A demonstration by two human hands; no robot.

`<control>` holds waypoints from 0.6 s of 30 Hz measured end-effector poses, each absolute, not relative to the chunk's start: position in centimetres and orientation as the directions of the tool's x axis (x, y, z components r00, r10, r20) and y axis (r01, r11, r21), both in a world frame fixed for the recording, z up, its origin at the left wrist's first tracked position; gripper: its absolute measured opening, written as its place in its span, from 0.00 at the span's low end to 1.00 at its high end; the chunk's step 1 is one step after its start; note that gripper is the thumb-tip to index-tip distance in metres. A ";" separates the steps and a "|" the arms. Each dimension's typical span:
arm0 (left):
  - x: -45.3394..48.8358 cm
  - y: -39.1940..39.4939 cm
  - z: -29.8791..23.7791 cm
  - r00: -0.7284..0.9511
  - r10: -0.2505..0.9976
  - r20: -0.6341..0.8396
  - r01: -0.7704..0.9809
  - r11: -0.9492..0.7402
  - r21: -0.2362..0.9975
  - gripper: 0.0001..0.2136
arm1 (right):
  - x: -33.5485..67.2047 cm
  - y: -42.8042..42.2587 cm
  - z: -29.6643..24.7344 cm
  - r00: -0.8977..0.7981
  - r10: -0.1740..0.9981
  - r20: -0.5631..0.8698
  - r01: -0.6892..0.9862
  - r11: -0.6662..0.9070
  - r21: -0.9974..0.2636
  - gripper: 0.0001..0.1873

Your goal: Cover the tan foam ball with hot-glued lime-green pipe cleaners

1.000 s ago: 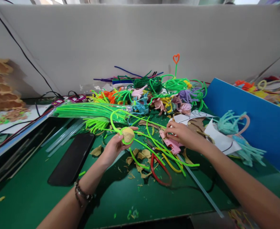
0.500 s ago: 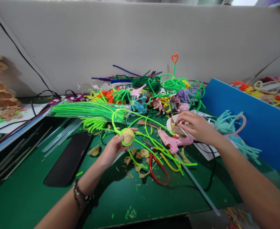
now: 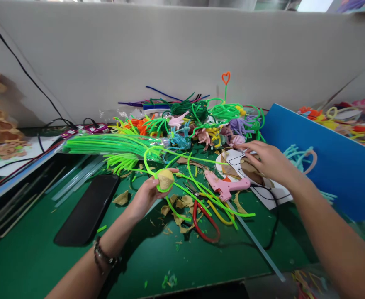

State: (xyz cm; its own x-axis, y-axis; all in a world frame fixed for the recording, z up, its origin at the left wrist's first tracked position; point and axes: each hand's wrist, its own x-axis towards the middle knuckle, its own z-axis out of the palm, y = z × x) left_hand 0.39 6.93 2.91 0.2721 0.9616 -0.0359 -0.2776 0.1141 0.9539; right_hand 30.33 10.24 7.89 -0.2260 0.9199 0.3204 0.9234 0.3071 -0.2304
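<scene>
My left hand [image 3: 145,195] grips a pale yellow ball [image 3: 165,180] with a bright green pipe cleaner [image 3: 147,160] curved around its edge and looping up behind it. Over the white paper sheets with black outlines [image 3: 271,195], my right hand [image 3: 265,160] hovers with fingers stretched out and apart; nothing shows in it. A brown cardboard-like piece [image 3: 253,171] lies on the sheets under its fingers. Between the hands rest a pink glue gun [image 3: 227,185] with a long glue stick [image 3: 255,241], red-handled scissors [image 3: 205,222] and several loose green pipe cleaners [image 3: 198,189].
Bundles of coloured pipe cleaners [image 3: 213,112] pile up along the wall. A black phone [image 3: 87,209] and clear glue sticks [image 3: 76,178] lie at left. Tan scraps [image 3: 181,203] litter the green table [image 3: 157,257]. A blue panel [image 3: 319,170] stands at right.
My right hand has moved right and slightly up, off the piece near the glue gun's nozzle, and its fingers have spread. My left hand keeps the ball in nearly the same place.
</scene>
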 end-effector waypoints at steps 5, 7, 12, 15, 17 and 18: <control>0.4 7.0 2.8 0.305 0.951 -0.045 -0.283 0.136 0.949 0.24 | 30.3 8.1 6.5 -0.445 0.893 0.065 0.870 0.448 -0.206 0.18; 0.4 7.0 2.7 0.331 0.942 -0.045 -0.272 0.141 0.952 0.25 | 30.1 7.2 5.4 -0.536 0.842 -0.063 0.832 0.515 -0.207 0.20; 0.5 7.0 2.8 0.376 0.925 -0.047 -0.246 0.149 0.958 0.26 | 28.9 6.4 2.7 -0.503 0.864 0.008 0.861 0.502 -0.084 0.18; 0.4 7.2 2.4 0.389 0.920 -0.044 -0.248 0.150 0.957 0.26 | 28.5 6.7 2.2 -0.480 0.877 0.037 0.874 0.481 -0.072 0.19; 0.4 7.3 2.1 0.402 0.915 -0.018 -0.248 0.128 0.960 0.26 | 28.6 7.0 2.2 -0.458 0.887 0.055 0.885 0.461 -0.062 0.19; 0.3 7.3 1.9 0.403 0.915 -0.003 -0.241 0.109 0.964 0.26 | 28.8 7.2 2.3 -0.445 0.893 0.066 0.892 0.449 -0.059 0.20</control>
